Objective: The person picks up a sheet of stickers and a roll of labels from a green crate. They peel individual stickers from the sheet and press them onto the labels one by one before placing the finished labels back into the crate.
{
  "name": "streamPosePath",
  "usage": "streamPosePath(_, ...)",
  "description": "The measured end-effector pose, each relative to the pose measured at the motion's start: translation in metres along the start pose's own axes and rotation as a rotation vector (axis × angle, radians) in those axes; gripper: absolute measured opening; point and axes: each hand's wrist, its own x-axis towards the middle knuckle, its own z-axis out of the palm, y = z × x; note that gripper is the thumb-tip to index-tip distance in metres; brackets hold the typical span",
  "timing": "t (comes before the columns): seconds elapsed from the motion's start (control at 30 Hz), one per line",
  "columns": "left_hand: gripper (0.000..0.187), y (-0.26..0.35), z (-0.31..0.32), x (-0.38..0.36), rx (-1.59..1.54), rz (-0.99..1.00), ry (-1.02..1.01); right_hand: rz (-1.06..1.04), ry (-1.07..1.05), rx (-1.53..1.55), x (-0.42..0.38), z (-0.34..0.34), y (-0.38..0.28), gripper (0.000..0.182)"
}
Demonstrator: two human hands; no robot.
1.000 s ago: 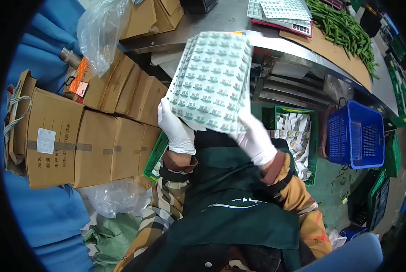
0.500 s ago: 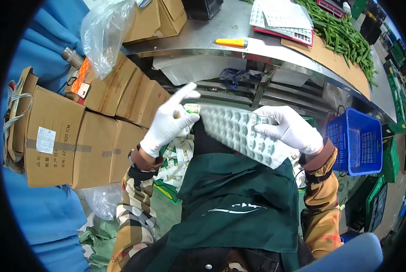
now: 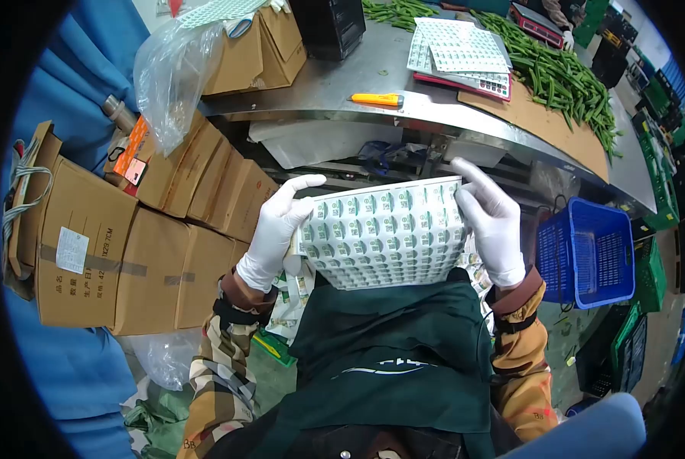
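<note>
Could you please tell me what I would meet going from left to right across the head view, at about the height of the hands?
Labelled cardboard box, left hand, printed sheets, right hand, blue basket, green crate.

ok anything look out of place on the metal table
Mildly: sticker sheets on the red-edged device lie askew, overlapping at different angles. The yellow cutter lies near the front edge of the table.

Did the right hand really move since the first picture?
Yes. The right hand moved rightward in the view, closer to the blue basket.
</note>
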Motion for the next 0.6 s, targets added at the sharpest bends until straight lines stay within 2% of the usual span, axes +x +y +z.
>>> streamPosePath(0.03, 0.022, -0.002, 0.000, -0.001, -0.008, 0.028, -0.001, 0.013, -0.024, -0.049, -0.001, 0.000, 0.001, 0.044)
streamPosePath(0.07, 0.021, -0.007, -0.001, -0.001, -0.015, 0.056, -0.001, -0.066, -0.094, -0.130, 0.001, -0.007, 0.009, 0.042)
streamPosePath(0.1, 0.021, -0.012, -0.002, 0.000, -0.023, 0.083, -0.001, -0.046, -0.093, -0.064, 0.000, -0.005, 0.006, 0.040)
streamPosePath(0.13, 0.020, -0.014, -0.010, -0.001, 0.062, 0.110, -0.089, -0.026, -0.092, 0.002, -0.002, -0.001, -0.001, 0.038)
streamPosePath(0.2, 0.019, -0.014, -0.011, -0.003, 0.043, 0.060, -0.110, 0.019, -0.086, 0.104, -0.005, 0.002, -0.009, 0.032)
streamPosePath(0.27, 0.016, -0.008, -0.009, -0.003, 0.047, 0.043, -0.123, 0.006, -0.124, 0.057, -0.004, -0.003, -0.005, 0.033)
streamPosePath(0.33, 0.015, -0.005, -0.003, -0.006, -0.012, 0.018, -0.086, -0.009, -0.121, 0.049, -0.004, -0.005, -0.005, 0.035)
streamPosePath(0.47, 0.021, -0.012, -0.008, -0.007, -0.050, 0.024, -0.017, 0.100, -0.114, -0.005, -0.007, -0.007, 0.002, 0.035)
streamPosePath(0.6, 0.027, -0.005, -0.008, -0.012, 0.074, 0.050, 0.009, 0.139, -0.165, -0.041, -0.011, -0.008, 0.002, 0.035)
